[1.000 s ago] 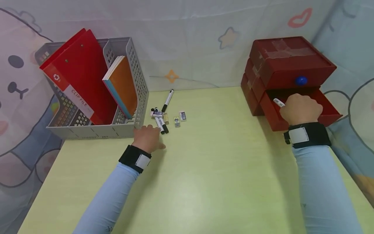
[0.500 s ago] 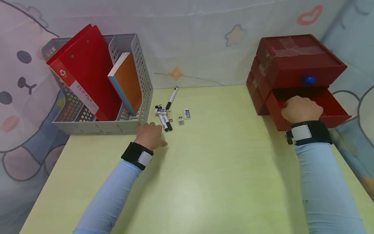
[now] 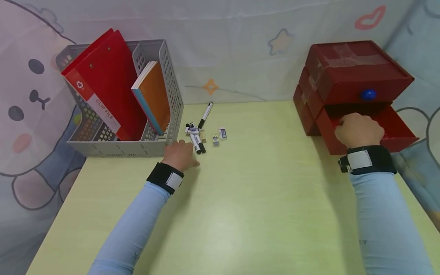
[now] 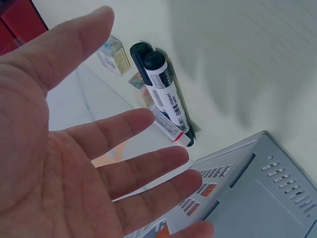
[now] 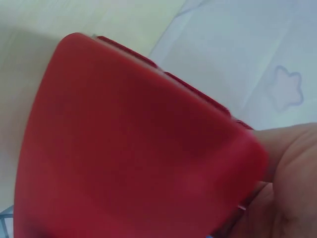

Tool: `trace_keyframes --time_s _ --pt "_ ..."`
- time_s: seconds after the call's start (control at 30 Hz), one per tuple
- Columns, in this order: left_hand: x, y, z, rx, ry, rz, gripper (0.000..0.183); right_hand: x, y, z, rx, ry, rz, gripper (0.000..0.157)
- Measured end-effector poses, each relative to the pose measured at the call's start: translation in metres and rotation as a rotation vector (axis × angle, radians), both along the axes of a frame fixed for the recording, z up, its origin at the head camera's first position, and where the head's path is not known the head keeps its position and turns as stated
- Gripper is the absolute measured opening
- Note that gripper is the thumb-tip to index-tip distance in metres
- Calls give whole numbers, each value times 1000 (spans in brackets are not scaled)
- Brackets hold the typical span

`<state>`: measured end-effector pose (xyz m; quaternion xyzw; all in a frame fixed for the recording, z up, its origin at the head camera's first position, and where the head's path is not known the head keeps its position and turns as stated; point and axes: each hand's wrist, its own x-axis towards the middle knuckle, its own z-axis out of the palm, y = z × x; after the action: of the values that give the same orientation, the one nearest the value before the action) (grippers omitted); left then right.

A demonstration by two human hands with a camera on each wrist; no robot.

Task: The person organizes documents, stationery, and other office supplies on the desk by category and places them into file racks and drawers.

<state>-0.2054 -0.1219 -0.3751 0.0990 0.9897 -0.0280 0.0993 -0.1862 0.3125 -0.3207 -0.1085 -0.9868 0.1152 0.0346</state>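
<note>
My left hand [image 3: 179,156] is by the grey file rack's front corner, fingers spread and straight in the left wrist view, holding nothing. Just beyond the fingertips lie two whiteboard markers [image 4: 167,91] side by side, with a small white-and-blue eraser [image 3: 192,130] across them. Another marker [image 3: 205,115] lies behind. Several small boxed erasers [image 3: 223,133] are to the right. My right hand [image 3: 359,130] reaches down into the pulled-out red drawer [image 3: 400,131]; its fingers are hidden, and I cannot tell whether they hold anything. The drawer's front [image 5: 129,144] covers much of the right wrist view.
The grey file rack [image 3: 113,149] at the left holds a red clip file [image 3: 110,88] and books [image 3: 152,97]. Above the open drawer sits the red cabinet's closed upper drawer with a blue knob [image 3: 368,94]. A printed curtain [image 3: 237,49] hangs behind the table [image 3: 247,198].
The marker seen at my right hand a second ago is out of sight now, and that hand sits inside the drawer. My left hand stays by the rack. The head view has shifted slightly.
</note>
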Motion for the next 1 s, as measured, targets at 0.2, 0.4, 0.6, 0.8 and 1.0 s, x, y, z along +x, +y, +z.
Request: trace_keyframes --time_s 0.2,0.4,0.6,0.8,1.0 --pt "-10 3 -5 -3 61 12 42 3 -16 9 25 100 -8 21" --pt "-24 8 -16 40 103 30 31 6 -43 12 45 155 16 30" --pt "-37 15 -27 80 127 108 29 10 -71 -1 20 135 90 36" --pt "-43 20 -35 100 170 135 26 13 -99 -21 -14 64 128 40" --pt "-45 21 -37 59 166 152 23 14 -114 -38 32 75 171 36"
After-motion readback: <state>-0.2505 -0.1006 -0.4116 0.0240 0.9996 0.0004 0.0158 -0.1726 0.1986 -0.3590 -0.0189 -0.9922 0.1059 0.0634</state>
